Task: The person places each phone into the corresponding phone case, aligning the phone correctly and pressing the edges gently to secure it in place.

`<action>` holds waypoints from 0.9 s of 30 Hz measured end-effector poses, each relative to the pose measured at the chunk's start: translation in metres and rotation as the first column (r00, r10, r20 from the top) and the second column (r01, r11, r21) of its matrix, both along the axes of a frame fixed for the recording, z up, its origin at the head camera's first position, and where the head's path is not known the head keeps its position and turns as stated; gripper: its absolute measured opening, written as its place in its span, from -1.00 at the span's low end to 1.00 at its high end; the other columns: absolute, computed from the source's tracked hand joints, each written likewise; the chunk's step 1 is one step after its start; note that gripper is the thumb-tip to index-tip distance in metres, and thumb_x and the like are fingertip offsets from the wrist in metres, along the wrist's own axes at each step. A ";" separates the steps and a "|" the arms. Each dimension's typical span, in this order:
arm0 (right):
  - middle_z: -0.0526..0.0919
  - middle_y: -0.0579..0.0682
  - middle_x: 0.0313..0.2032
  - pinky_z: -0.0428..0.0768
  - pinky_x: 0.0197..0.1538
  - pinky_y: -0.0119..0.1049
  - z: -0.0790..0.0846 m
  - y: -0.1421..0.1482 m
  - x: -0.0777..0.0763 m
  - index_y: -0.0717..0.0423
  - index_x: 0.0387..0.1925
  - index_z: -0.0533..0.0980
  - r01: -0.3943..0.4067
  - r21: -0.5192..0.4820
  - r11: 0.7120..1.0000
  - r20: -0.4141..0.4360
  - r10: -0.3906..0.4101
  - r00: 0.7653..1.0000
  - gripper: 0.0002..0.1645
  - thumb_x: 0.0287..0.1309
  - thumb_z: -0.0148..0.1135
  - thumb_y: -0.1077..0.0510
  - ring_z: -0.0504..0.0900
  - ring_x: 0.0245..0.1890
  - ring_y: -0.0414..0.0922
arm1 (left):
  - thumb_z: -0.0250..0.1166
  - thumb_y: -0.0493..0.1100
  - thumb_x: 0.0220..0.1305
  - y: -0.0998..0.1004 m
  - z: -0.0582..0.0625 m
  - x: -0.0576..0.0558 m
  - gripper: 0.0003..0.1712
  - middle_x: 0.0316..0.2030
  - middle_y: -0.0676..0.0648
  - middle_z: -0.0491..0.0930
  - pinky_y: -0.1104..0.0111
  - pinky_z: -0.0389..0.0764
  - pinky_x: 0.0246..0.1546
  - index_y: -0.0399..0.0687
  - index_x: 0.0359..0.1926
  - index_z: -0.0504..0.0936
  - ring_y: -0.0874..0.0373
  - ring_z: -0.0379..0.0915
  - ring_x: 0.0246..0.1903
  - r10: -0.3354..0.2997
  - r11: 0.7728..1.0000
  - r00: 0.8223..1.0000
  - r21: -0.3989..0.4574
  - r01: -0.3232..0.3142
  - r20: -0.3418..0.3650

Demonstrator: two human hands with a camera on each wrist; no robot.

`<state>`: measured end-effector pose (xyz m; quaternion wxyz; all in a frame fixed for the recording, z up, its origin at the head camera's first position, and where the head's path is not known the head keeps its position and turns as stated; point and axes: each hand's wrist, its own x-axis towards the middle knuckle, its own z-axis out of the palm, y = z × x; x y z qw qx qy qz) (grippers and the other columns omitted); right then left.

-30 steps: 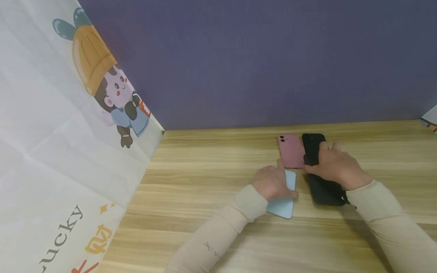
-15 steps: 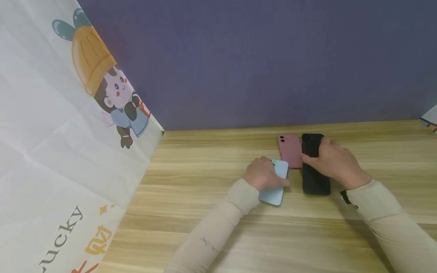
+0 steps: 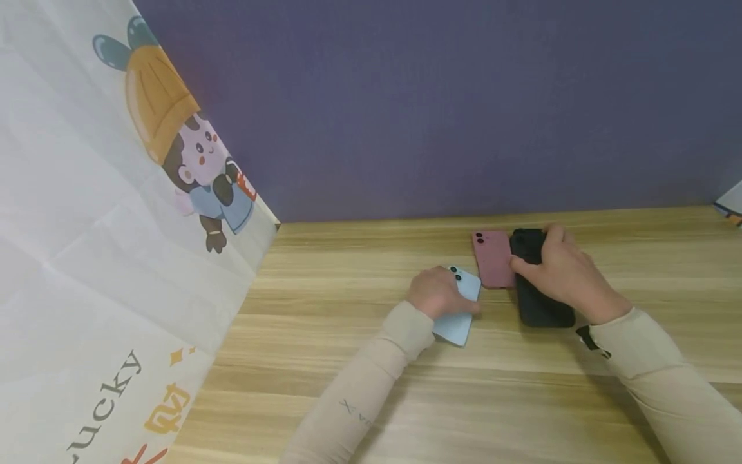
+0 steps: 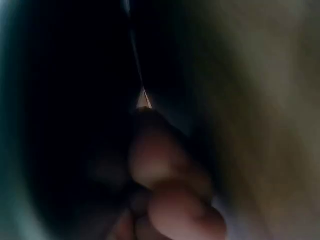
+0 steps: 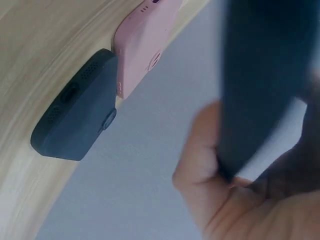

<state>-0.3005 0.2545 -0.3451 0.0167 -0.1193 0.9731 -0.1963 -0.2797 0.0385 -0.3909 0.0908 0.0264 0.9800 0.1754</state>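
Observation:
My left hand (image 3: pixel 437 293) grips a light blue phone (image 3: pixel 455 327) across its back, thumb at its right edge and twin camera lenses showing at the top. In the dark, blurred left wrist view, curled fingertips (image 4: pixel 170 175) show. My right hand (image 3: pixel 570 274) holds a dark phone (image 3: pixel 545 306) by its sides, thumb on the left edge. The right wrist view has this held phone close and blurred, while a second dark phone (image 5: pixel 82 110) lies on the table beside a pink phone (image 5: pixel 142 47). From the head, the held phone largely covers that second one.
The wood-grain table (image 3: pixel 324 309) runs back to a dark blue-purple panel (image 3: pixel 440 109). A white sheet printed with a cartoon figure (image 3: pixel 203 148) and lettering borders the left side.
My left hand has carried the light blue phone leftward and slightly back, away from the pink phone. The dark phone in my right hand has shifted back and tilted a little; the pink phone stays put.

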 end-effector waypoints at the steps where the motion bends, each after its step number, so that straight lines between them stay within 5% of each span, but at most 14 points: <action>1: 0.08 0.69 0.15 0.48 -0.26 0.20 0.000 0.000 0.000 0.56 0.35 -0.25 -0.002 -0.013 1.000 -0.005 0.002 1.000 0.27 0.21 -0.08 -0.45 0.48 -0.15 0.46 | 0.43 0.43 -0.21 -0.001 0.000 -0.001 -0.33 -0.48 0.04 0.51 0.40 0.48 -0.62 -0.02 -0.37 0.57 0.20 0.44 -0.55 -0.007 1.000 1.000 0.018 0.007 0.005; 5: 0.04 0.70 0.12 0.50 -0.25 0.18 -0.002 -0.002 0.000 0.57 0.33 -0.29 -0.018 -0.059 0.998 -0.024 0.016 1.000 0.26 0.22 0.05 -0.36 0.46 -0.16 0.45 | 0.47 0.36 -0.16 -0.007 0.004 -0.002 -0.32 -0.44 0.02 0.52 0.40 0.51 -0.57 -0.07 -0.25 0.55 0.19 0.45 -0.51 -0.041 0.996 0.998 0.082 0.037 0.049; 9: -0.10 0.76 0.21 0.42 0.00 0.32 -0.002 0.000 -0.001 0.58 0.33 -0.39 -0.069 -0.116 0.991 0.023 0.072 0.997 0.06 0.38 0.00 -0.07 0.29 0.10 0.54 | 0.49 0.24 -0.07 -0.012 0.009 -0.004 -0.34 -0.40 -0.01 0.54 0.39 0.55 -0.54 -0.14 -0.13 0.55 0.17 0.49 -0.47 -0.059 0.988 0.992 0.151 0.042 0.111; 12: 0.12 0.78 0.16 0.31 0.13 0.37 0.000 0.000 -0.003 0.54 0.35 -0.40 -0.072 -0.173 0.982 0.074 0.086 0.994 -0.07 0.43 -0.08 0.07 0.17 0.22 0.55 | 0.49 0.12 0.00 -0.015 0.011 -0.006 -0.40 -0.39 -0.05 0.56 0.38 0.59 -0.53 -0.18 -0.08 0.56 0.15 0.52 -0.45 -0.056 0.977 0.987 0.210 0.023 0.151; 14: 0.32 0.73 0.06 0.36 0.12 0.34 0.003 0.000 -0.003 0.54 0.36 -0.35 -0.057 -0.198 0.979 0.089 0.076 0.993 -0.07 0.42 -0.06 0.05 0.27 0.19 0.51 | 0.47 0.08 0.04 -0.016 0.012 -0.007 -0.45 -0.39 -0.06 0.57 0.37 0.60 -0.54 -0.18 -0.08 0.55 0.13 0.53 -0.45 -0.061 0.973 0.984 0.228 0.021 0.169; 18: 0.56 0.48 -0.17 0.57 -0.15 0.01 0.008 -0.001 -0.001 0.57 0.34 -0.10 -0.042 -0.228 0.973 0.109 0.068 0.992 -0.10 0.34 0.10 0.04 0.60 -0.17 0.25 | 0.44 0.01 0.10 -0.019 0.016 -0.008 -0.54 -0.38 -0.07 0.56 0.36 0.61 -0.58 -0.17 -0.10 0.53 0.12 0.54 -0.47 -0.063 0.968 0.979 0.252 0.012 0.196; 23: 0.55 0.13 -0.43 0.40 -0.50 -0.34 0.010 0.000 0.000 0.50 0.01 0.28 -0.064 -0.251 0.966 0.130 0.099 0.987 -0.50 0.31 0.13 0.12 0.42 -0.55 -0.18 | 0.46 0.02 0.08 -0.021 0.017 -0.007 -0.56 -0.41 -0.08 0.56 0.34 0.61 -0.63 -0.15 -0.16 0.53 0.10 0.55 -0.51 -0.042 0.969 0.978 0.248 -0.011 0.205; 27: 0.47 -0.02 -0.65 0.44 -0.64 -0.30 0.007 0.002 0.000 0.52 0.01 0.20 -0.113 -0.258 0.960 0.165 0.159 0.973 -0.56 0.41 -0.02 0.15 0.39 -0.75 -0.19 | 0.46 0.05 0.07 -0.023 0.017 -0.006 -0.56 -0.43 -0.08 0.57 0.31 0.61 -0.65 -0.12 -0.17 0.54 0.09 0.55 -0.54 -0.033 0.972 0.977 0.234 -0.018 0.210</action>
